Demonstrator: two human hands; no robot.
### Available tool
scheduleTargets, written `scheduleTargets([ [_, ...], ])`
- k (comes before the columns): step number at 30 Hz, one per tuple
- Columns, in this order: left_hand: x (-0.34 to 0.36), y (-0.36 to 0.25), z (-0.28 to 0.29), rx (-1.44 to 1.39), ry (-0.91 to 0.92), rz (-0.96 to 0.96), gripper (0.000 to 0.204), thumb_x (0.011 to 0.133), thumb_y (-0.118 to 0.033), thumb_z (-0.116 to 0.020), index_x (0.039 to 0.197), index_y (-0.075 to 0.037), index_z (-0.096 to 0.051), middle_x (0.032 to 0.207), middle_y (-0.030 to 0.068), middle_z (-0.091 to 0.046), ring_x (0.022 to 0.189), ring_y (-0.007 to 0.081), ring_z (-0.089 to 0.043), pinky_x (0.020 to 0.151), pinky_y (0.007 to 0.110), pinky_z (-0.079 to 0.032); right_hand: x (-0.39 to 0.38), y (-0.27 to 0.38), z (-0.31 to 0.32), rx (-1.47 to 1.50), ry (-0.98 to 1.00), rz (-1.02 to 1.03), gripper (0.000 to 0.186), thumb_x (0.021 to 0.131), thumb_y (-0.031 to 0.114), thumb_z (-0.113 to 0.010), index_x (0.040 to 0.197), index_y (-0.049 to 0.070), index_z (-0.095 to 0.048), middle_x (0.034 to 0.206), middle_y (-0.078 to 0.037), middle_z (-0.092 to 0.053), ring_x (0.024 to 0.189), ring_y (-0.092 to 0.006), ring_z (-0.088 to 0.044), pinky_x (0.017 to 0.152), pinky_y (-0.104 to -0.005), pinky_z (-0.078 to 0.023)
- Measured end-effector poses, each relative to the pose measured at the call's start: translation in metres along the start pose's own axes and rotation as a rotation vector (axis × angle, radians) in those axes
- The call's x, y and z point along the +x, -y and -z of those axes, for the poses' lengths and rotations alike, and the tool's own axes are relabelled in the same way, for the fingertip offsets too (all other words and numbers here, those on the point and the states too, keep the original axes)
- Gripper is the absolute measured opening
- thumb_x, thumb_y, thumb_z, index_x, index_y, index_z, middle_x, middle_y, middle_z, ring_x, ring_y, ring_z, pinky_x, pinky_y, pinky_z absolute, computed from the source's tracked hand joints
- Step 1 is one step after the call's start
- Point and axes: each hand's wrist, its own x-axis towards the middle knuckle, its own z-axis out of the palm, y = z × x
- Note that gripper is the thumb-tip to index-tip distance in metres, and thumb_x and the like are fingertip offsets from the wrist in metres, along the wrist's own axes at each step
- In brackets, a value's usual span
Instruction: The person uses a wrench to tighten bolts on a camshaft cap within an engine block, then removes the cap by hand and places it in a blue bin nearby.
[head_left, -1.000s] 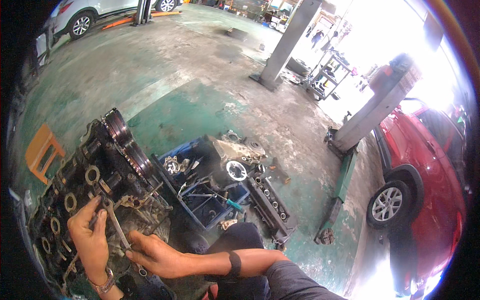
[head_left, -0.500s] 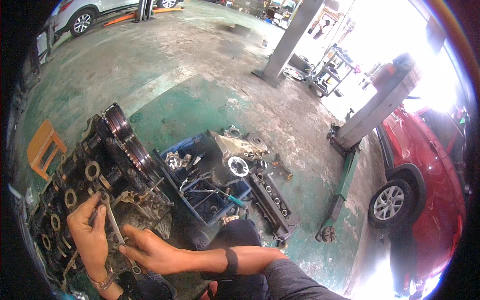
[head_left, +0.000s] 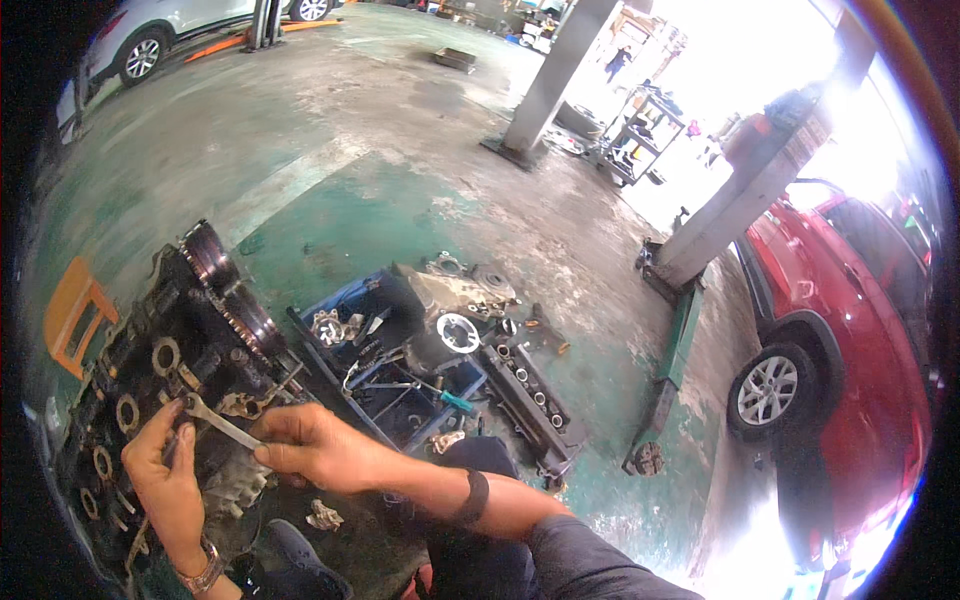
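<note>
A dark, oily engine block (head_left: 150,375) stands at the left with its row of round metal rings. Across it lies a steel wrench (head_left: 228,428), its ring end over a fastener spot on the engine. My right hand (head_left: 315,447) is wrapped round the far end of the handle, thumb on top. At the ring end, my left hand (head_left: 165,480) closes its thumb and fingertips against the wrench head; the fastener beneath is hidden. A toothed flywheel (head_left: 235,295) sits on the engine's far end, beyond both hands.
A blue tray (head_left: 405,440) of tools and parts lies right of the engine, beside a valve cover (head_left: 535,405). An orange stool (head_left: 80,315) stands far left. A lift arm (head_left: 675,365) and a red car (head_left: 840,400) are at the right.
The wrench has turned: its handle, earlier pointing down toward me, now points more to the right. My right hand has swung up and away with it; my left hand stays at the ring end.
</note>
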Motion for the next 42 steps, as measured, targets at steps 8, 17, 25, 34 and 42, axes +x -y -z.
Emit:
scheduleTargets([
  [8,0.002,-0.001,0.003,-0.125,0.099,0.027,0.022,0.084,0.002,-0.057,0.104,0.009,-0.060,0.094,0.0138,-0.064,0.084,0.0158,-0.060,0.076,0.029,-0.047,0.005,0.005,0.022,0.044,0.043,0.048,0.022,0.090,0.018,-0.056,0.098,-0.003,-0.056,0.066,0.001,-0.052,0.056,-0.0064,-0.049,0.050,-0.0223,-0.039],
  [17,0.002,0.003,0.003,-0.097,0.072,-0.011,0.020,0.083,0.003,-0.057,0.102,0.009,-0.061,0.092,0.0141,-0.065,0.083,0.0161,-0.059,0.075,0.028,-0.046,-0.003,0.000,-0.005,-0.035,-0.004,0.045,0.018,0.090,0.015,-0.055,0.097,-0.001,-0.050,0.062,0.001,-0.049,0.055,-0.0062,-0.047,0.048,-0.0225,-0.038],
  [25,0.002,0.001,0.001,-0.108,0.055,-0.024,0.019,0.082,0.003,-0.058,0.099,0.009,-0.062,0.087,0.0135,-0.065,0.079,0.0158,-0.059,0.074,0.028,-0.046,-0.005,-0.014,-0.039,-0.273,-0.002,0.234,0.019,0.090,0.015,-0.056,0.094,-0.001,-0.046,0.060,-0.007,-0.051,0.054,-0.0118,-0.048,0.049,-0.0302,-0.039],
  [34,0.002,0.004,0.003,-0.100,0.057,-0.064,0.021,0.081,0.001,-0.059,0.100,0.008,-0.062,0.085,0.0142,-0.065,0.078,0.0175,-0.060,0.073,0.029,-0.047,0.008,-0.030,-0.062,-0.414,-0.100,0.380,0.021,0.088,0.013,-0.057,0.091,-0.002,-0.042,0.065,-0.020,-0.050,0.057,-0.0310,-0.049,0.053,-0.0400,-0.037],
  [42,0.001,0.006,0.005,-0.099,0.057,-0.035,0.025,0.080,0.001,-0.059,0.104,0.008,-0.061,0.089,0.0159,-0.065,0.079,0.0179,-0.060,0.073,0.029,-0.046,0.009,-0.027,-0.061,-0.246,-0.061,0.186,0.020,0.088,0.013,-0.057,0.089,-0.003,-0.044,0.063,-0.020,-0.050,0.055,-0.0277,-0.050,0.052,-0.0395,-0.038],
])
